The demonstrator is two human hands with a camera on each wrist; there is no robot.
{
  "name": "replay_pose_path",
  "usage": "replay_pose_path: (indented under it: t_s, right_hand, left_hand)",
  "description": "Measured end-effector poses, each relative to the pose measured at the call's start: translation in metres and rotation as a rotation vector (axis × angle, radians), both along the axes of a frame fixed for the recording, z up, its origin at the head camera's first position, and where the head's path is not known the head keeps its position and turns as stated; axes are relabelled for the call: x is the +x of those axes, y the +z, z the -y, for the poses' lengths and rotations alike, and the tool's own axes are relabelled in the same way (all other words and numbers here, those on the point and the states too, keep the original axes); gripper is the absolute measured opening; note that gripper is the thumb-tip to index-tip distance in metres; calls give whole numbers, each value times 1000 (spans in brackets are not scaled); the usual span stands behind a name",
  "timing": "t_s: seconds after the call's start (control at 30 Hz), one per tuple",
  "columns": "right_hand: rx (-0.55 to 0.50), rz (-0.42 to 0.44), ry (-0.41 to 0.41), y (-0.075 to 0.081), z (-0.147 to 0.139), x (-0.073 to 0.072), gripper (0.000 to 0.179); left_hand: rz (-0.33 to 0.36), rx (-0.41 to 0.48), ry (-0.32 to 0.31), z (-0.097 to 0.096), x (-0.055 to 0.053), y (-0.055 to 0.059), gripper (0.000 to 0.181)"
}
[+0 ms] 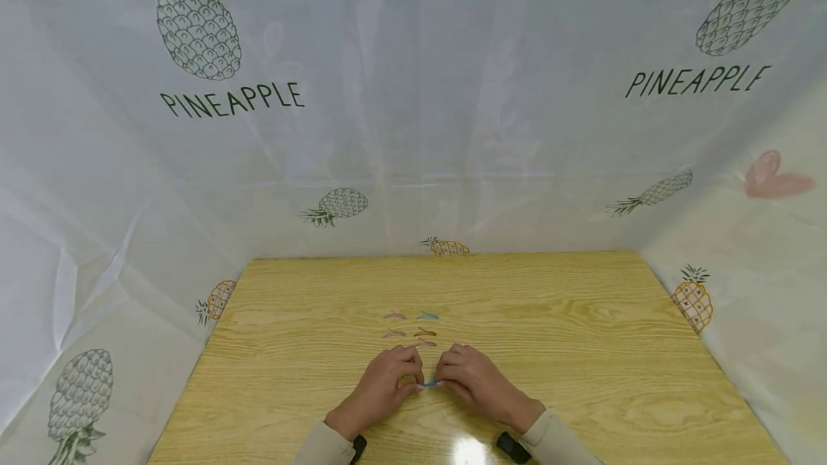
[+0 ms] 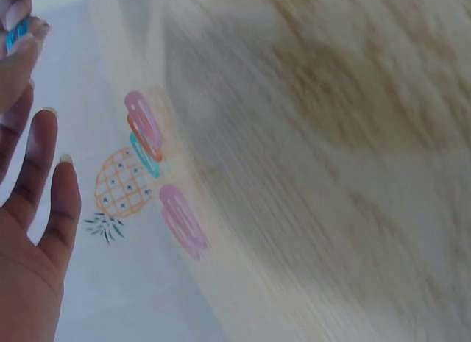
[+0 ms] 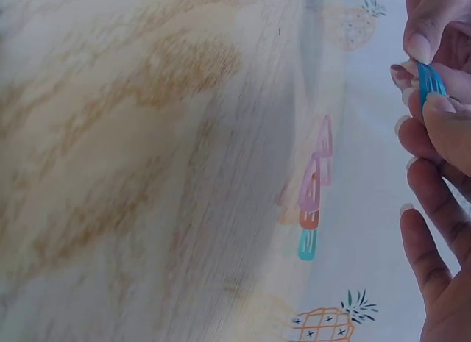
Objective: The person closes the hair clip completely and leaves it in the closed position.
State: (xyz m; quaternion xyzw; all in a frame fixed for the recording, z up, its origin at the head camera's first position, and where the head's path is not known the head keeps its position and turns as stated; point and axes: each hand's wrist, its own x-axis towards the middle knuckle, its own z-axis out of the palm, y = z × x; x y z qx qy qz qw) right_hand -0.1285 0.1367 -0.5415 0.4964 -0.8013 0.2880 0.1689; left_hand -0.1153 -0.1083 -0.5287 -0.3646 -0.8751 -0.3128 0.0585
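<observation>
A blue snap hair clip (image 1: 429,384) is held between both hands over the table's near middle. My left hand (image 1: 390,381) pinches one end, and the right hand (image 1: 477,381) has the other between thumb and fingers. Seen from the right wrist, the blue clip (image 3: 431,83) spans the gap between the two thumbs. Beyond the hands, open-looking clips lie in two columns: pink clips (image 1: 395,334), a teal clip (image 1: 428,316), an orange-brown clip (image 1: 426,334) and another pink clip (image 1: 425,343) closest to the fingers.
The wood-grain table (image 1: 581,350) reaches out on both sides of the hands. A white sheet (image 1: 452,128) printed with pineapples rises behind the table and along its left and right sides. Both wrists wear dark straps, the right strap (image 1: 513,447) near the bottom edge.
</observation>
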Motion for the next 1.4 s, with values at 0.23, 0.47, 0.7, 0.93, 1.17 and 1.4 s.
replay_pose_path:
  t_s: [0.23,0.47,0.7,0.93,1.17,1.4]
  right_hand:
    - [-13,19,8,0,-1,1,8]
    - [-31,-50,-67,-1,-1,3,29]
    - [-13,-128,-101,-1,-3,3,39]
    - [15,-156,-132,-4,-6,3,35]
    - [90,-136,-222,-7,-9,5,30]
    - [148,-44,-289,-7,-12,2,21]
  left_hand:
    - [62,-7,16,4,2,5,11]
    - [164,44,66,0,4,3,13]
    - [372,159,37,-2,3,-1,13]
    - [499,237,-7,-6,2,-3,11]
    - [282,82,92,-12,2,-7,7]
    - [-40,-144,188,-27,0,-10,16]
